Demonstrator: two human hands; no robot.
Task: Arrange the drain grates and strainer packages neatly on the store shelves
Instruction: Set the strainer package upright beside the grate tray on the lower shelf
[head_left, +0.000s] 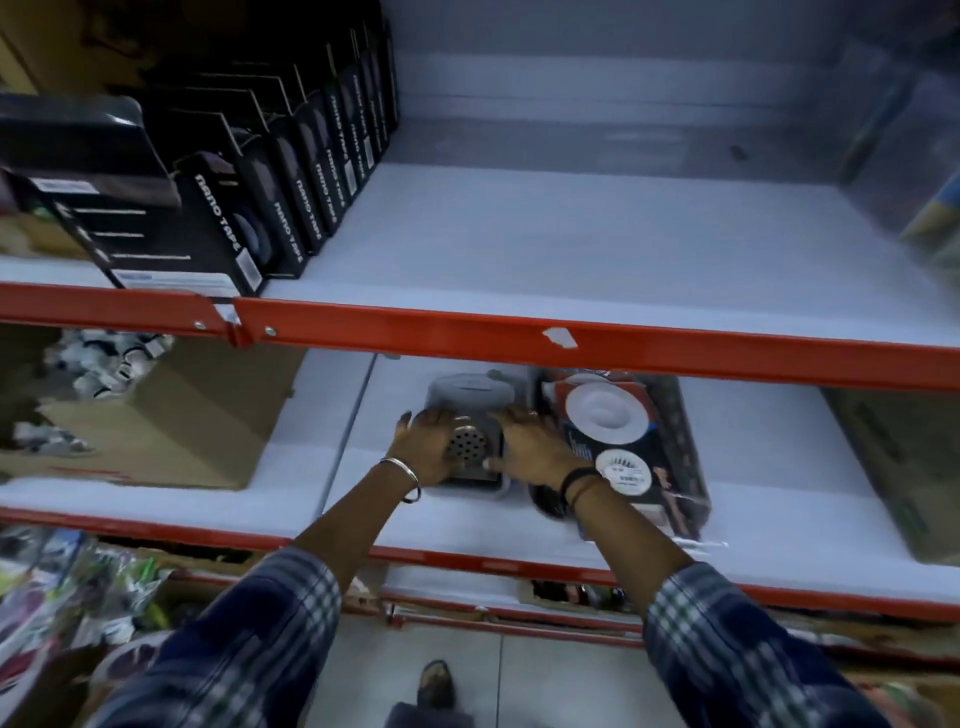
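On the lower white shelf (447, 525) lies a stack of square metal drain grates (468, 448), the top one with a round perforated centre. My left hand (422, 439) presses on its left side and my right hand (532, 444) on its right side. Behind it rests a second grey grate pile (470, 387). Just to the right, strainer packages (618, 441) in red and dark card show a white round strainer (605, 408) and lie flat, partly under my right wrist.
The upper shelf (597, 249) holds a row of black nano tape boxes (270, 208) at its left. A cardboard box (171, 421) sits left on the lower shelf, another box (904, 467) at the right. Red shelf rails (519, 338) run across. Bagged goods (62, 587) lie at the bottom left.
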